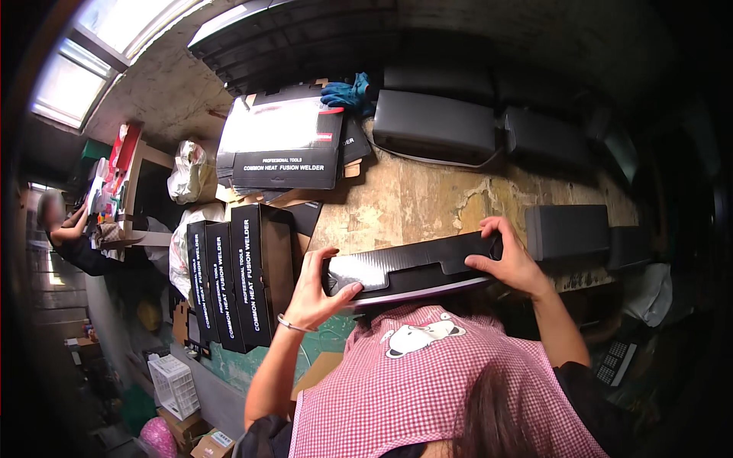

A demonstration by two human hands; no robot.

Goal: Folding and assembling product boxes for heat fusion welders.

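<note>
Between my two hands, a long black cardboard box (416,271) with a notched flap on its near side lies at the front edge of the worktable (405,202). My left hand (319,288) grips its left end, thumb on the near side and fingers over the far edge. The right end is in my right hand (510,259), with the thumb pressed on the flap and the fingers curled behind. Light glares off the left part of the box. Its underside and contents are hidden.
Several black printed boxes (263,271) stand upright on the left. Behind them lies a stack of flat black cartons (282,145), with blue gloves (349,93) beside it. Dark grey cases (435,126) line the back and right (569,233). Another person (72,229) works far left.
</note>
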